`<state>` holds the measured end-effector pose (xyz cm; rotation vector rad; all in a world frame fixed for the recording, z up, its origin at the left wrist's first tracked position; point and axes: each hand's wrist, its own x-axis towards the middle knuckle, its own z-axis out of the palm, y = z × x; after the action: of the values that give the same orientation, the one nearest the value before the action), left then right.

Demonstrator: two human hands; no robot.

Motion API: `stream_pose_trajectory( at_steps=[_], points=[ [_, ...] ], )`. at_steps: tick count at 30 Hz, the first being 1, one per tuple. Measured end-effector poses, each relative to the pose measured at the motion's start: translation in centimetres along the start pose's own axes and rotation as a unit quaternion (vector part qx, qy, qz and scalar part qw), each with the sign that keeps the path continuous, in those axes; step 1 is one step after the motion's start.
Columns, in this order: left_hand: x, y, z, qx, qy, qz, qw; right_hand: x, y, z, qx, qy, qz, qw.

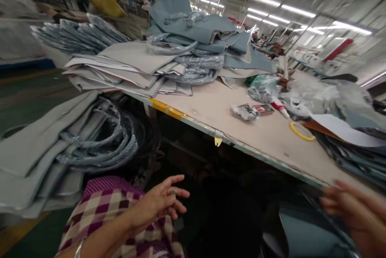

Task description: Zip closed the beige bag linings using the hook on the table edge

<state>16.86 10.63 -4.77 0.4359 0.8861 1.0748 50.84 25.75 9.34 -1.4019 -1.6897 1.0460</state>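
My left hand (pixel 164 198) hovers over the checked purple and cream apron (pixel 120 213) on my lap. Its fingers are spread and nothing is in them. At the right edge, my right hand (pixel 351 205) is smeared by motion, just below the table's front edge. Whether it grips anything does not show. Close beside it, low down, is a blue-grey panel (pixel 313 232) with a dark edge. To the left of my lap lie grey fabric panels (pixel 45 141) and plastic-wrapped coiled piping (pixel 99 149).
The long table (pixel 211 107) carries stacked grey panels (pixel 126 63), blue-grey sheets (pixel 196 25), wrapped coils (pixel 196 67), a yellow tape roll (pixel 302 131), a red-and-white bottle (pixel 280 107) and plastic bags (pixel 316 93). Dark pieces (pixel 356 161) lie at right.
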Motion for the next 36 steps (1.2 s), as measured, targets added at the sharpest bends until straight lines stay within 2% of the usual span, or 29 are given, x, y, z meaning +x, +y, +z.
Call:
stream_pose_trajectory(
  at_steps=[1, 3, 5, 7, 8, 10, 12, 15, 19, 23, 25, 28, 31, 33, 36],
  points=[
    [0.0, 0.4, 0.6, 0.007, -0.022, 0.004, 1.0, -1.7, 0.0, 1.4, -0.011, -0.015, -0.002, 1.0],
    [-0.2, 1.2, 1.9, 0.024, -0.053, 0.01, 0.998, -4.4, -0.1, 5.7, -0.029, -0.082, -0.016, 0.996],
    [-0.7, 2.0, 2.8, 0.037, -0.073, 0.01, 0.997, -6.1, -0.3, 10.8, -0.02, -0.172, -0.039, 0.984],
    [-1.4, 2.6, 3.2, 0.037, -0.094, 0.008, 0.995, -6.8, -0.6, 15.1, 0.016, -0.225, -0.07, 0.972],
    [-1.7, 2.8, 3.1, 0.033, -0.111, 0.003, 0.993, -6.9, -0.8, 16.7, 0.031, -0.242, -0.084, 0.966],
    [-2.2, 3.1, 2.5, 0.011, -0.154, -0.017, 0.988, -7.0, -1.3, 18.4, 0.049, -0.273, -0.112, 0.954],
    [-2.6, 3.2, 1.6, -0.019, -0.19, -0.048, 0.98, -7.0, -1.9, 19.1, 0.045, -0.301, -0.142, 0.942],
    [-2.7, 3.4, 0.0, -0.041, -0.209, -0.092, 0.973, -6.9, -2.2, 19.6, -0.003, -0.328, -0.201, 0.923],
    [-2.4, 3.6, -1.3, -0.034, -0.247, -0.128, 0.96, -6.8, -2.0, 20.3, -0.102, -0.329, -0.273, 0.898],
    [-1.5, 2.7, -2.2, -0.063, -0.316, -0.119, 0.939, -7.0, -1.7, 20.8, -0.05, -0.319, -0.239, 0.916],
    [-1.0, 1.6, -2.7, -0.08, -0.32, -0.104, 0.938, -7.1, -1.4, 20.9, -0.004, -0.311, -0.201, 0.929],
    [-1.0, -0.7, -3.3, -0.067, -0.268, -0.103, 0.956, -7.0, -1.1, 20.7, 0.016, -0.257, -0.16, 0.953],
    [-1.5, -3.0, -4.1, 0.019, -0.174, -0.123, 0.977, -5.8, -1.3, 19.9, -0.046, -0.144, -0.205, 0.967],
    [-2.0, -3.7, -4.9, 0.089, -0.101, -0.124, 0.983, -4.4, -1.8, 19.1, -0.11, -0.059, -0.262, 0.957],
    [-3.2, -3.1, -5.5, 0.157, -0.028, -0.081, 0.984, -1.8, -2.9, 17.6, -0.192, 0.046, -0.324, 0.925]
  ],
)
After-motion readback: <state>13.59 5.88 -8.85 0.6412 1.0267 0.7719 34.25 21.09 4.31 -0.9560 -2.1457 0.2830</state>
